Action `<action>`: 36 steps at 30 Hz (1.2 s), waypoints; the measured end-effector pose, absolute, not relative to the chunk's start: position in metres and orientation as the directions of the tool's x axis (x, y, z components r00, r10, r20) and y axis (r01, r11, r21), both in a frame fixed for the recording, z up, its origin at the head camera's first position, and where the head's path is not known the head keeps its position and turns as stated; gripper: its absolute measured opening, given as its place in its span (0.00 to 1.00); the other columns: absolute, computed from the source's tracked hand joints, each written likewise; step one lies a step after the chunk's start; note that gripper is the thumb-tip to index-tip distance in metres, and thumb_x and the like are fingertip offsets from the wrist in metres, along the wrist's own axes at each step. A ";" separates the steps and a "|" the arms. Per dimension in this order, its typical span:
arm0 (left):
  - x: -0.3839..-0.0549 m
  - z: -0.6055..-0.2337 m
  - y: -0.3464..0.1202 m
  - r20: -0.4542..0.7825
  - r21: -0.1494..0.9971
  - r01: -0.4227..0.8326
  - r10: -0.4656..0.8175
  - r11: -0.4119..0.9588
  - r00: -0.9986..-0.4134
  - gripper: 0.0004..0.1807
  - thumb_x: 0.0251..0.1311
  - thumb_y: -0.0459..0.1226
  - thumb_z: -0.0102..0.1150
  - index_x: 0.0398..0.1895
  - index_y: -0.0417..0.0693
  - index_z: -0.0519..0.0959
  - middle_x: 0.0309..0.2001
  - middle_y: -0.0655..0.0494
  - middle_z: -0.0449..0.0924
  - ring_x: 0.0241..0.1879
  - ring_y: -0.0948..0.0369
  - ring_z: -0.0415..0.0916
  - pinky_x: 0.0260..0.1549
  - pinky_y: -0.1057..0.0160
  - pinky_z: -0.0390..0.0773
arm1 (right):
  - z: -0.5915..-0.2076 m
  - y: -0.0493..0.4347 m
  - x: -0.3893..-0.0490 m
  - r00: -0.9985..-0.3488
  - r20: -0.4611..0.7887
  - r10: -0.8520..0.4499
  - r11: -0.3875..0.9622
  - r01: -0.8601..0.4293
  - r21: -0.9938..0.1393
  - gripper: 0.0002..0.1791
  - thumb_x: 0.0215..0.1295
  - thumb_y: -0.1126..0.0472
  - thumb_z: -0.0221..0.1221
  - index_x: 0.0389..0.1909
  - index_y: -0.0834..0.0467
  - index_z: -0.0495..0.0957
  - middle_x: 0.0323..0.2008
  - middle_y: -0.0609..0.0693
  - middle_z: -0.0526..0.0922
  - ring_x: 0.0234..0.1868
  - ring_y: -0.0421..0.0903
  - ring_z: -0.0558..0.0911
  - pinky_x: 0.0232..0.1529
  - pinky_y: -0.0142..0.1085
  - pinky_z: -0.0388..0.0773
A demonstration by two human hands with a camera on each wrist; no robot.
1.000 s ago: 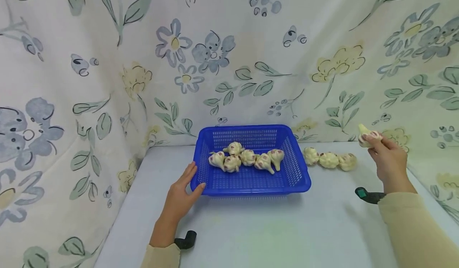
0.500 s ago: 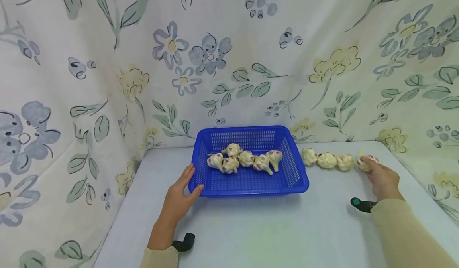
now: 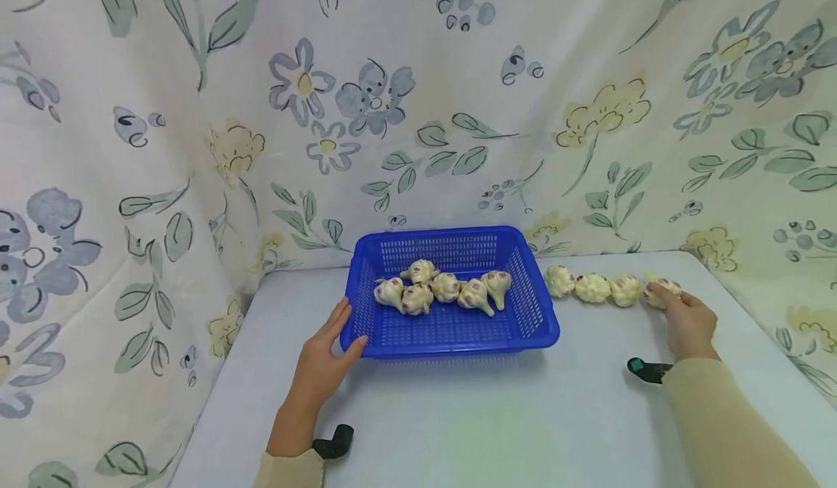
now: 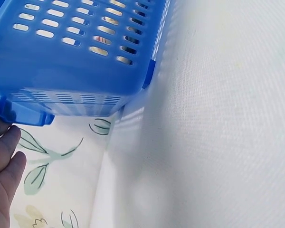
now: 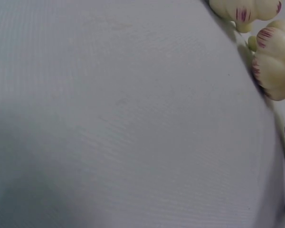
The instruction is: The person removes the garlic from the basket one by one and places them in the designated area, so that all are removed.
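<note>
**Your right hand (image 3: 692, 324) grips a garlic bulb (image 3: 665, 288) at the end of a row; your left hand (image 3: 322, 368) touches a blue basket (image 3: 451, 350).**

In the head view, you face a white table (image 3: 458, 423) with a floral cloth (image 3: 366, 110) hanging behind it. On your right, thumb and fingers are curled round the purple-streaked bulb, its pale stalk pointing toward the cloth. You hold it just beside a row of three bulbs (image 3: 593, 287), near the table's back edge; whether it touches the tabletop, you cannot tell from here.

Your left hand has its fingers extended and the thumb spread from them, resting at the near left corner of the basket's rim. Inside, six bulbs (image 3: 446, 287) sit close together, toward the back. The basket stands between your hands, its right side next to the row.

Your left wrist view shows the basket's slotted wall above your fingers. Your right wrist view is mostly white surface, with bulbs cropped at its right edge. Both arms wear beige sleeves (image 3: 726, 408).
</note>
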State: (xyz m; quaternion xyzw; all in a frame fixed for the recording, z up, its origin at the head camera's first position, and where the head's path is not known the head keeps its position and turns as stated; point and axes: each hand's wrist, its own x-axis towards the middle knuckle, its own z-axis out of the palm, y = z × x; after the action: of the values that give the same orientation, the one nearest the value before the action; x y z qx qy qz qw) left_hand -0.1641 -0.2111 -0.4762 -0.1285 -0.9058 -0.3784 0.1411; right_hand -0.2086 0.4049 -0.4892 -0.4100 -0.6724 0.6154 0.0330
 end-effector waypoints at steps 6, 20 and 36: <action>-0.163 -0.477 -0.212 0.371 0.644 0.357 0.132 0.676 -0.919 0.38 0.64 0.51 0.61 0.73 0.45 0.64 0.76 0.57 0.57 0.73 0.53 0.59 0.65 0.48 0.66 | -0.494 0.399 -0.207 -0.687 -0.408 0.601 -0.013 0.502 -0.865 0.64 0.50 0.25 0.61 0.79 0.51 0.41 0.80 0.51 0.38 0.79 0.51 0.43 0.77 0.47 0.50; -0.162 -0.477 -0.210 0.359 0.650 0.336 0.114 0.682 -0.926 0.37 0.65 0.52 0.60 0.73 0.47 0.65 0.76 0.59 0.58 0.73 0.55 0.60 0.66 0.49 0.66 | -0.496 0.399 -0.203 -0.717 -0.371 0.589 0.079 0.509 -0.857 0.59 0.58 0.25 0.51 0.79 0.54 0.38 0.79 0.56 0.46 0.77 0.56 0.52 0.75 0.51 0.55; -0.161 -0.477 -0.211 0.362 0.646 0.337 0.114 0.685 -0.925 0.37 0.65 0.53 0.59 0.73 0.47 0.64 0.76 0.60 0.58 0.73 0.55 0.60 0.65 0.50 0.66 | -0.493 0.398 -0.200 -0.731 -0.356 0.582 0.153 0.528 -0.835 0.57 0.61 0.26 0.47 0.78 0.59 0.41 0.78 0.62 0.47 0.76 0.61 0.52 0.73 0.56 0.56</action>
State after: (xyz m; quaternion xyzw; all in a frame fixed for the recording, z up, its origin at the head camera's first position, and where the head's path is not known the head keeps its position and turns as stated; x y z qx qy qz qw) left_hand -0.1613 -0.2106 -0.4774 -0.1244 -0.9059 -0.3769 0.1480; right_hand -0.2001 0.3983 -0.4931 -0.3656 -0.7590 0.5382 0.0248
